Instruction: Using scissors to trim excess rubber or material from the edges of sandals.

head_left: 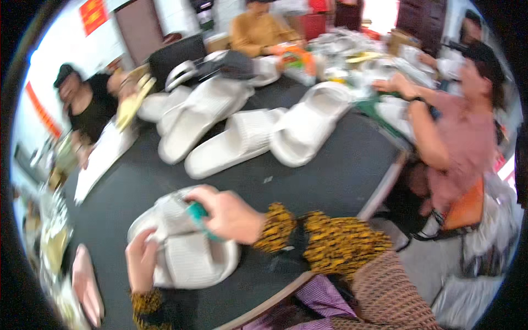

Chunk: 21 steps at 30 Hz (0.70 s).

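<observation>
A pair of white slide sandals (190, 261) lies on the black table in front of me, side by side and pointing opposite ways. My left hand (142, 259) grips their left edge with curled fingers. Above the far sandal, my right hand (228, 215) is closed around a small teal object (196, 212); its kind is blurred and partly hidden by the fingers. Beyond the pair, more white sandals stand across the table, among them a ribbed one (236, 144) and one turned toward the right (311, 125).
The black table (341, 181) has a curved pale edge. A co-worker in pink (462, 121) sits at the right, another in black (93, 104) at the left, and one in mustard (256, 33) at the far side. Wrapped goods (357, 47) pile up at the back right.
</observation>
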Motion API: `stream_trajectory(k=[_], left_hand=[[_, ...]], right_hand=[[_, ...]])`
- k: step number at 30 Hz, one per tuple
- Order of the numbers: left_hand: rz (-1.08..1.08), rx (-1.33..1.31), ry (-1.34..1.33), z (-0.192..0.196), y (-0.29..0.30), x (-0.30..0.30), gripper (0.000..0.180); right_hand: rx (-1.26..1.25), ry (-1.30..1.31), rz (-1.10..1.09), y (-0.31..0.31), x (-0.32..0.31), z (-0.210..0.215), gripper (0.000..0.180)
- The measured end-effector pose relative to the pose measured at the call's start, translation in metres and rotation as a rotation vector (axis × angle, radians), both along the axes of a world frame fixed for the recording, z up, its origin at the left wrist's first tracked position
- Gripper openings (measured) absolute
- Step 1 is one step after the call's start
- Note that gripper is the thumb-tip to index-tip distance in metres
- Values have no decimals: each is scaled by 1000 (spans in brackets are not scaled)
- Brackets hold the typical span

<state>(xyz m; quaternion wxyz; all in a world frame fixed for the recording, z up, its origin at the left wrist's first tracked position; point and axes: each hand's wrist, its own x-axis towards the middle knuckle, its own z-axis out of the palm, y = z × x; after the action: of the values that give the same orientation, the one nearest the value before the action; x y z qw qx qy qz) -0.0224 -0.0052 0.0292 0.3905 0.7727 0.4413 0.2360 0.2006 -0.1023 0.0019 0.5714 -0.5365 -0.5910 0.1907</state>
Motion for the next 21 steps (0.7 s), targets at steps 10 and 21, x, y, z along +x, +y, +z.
stream_trajectory(k=[10, 21], left_hand=[[138, -227, -498, 0, 16, -20, 22], [121, -332, -615, -10, 22, -20, 16]], right_hand=[[-111, 103, 51, 9, -12, -5, 39], [-170, 112, 71, 3, -6, -3, 37]])
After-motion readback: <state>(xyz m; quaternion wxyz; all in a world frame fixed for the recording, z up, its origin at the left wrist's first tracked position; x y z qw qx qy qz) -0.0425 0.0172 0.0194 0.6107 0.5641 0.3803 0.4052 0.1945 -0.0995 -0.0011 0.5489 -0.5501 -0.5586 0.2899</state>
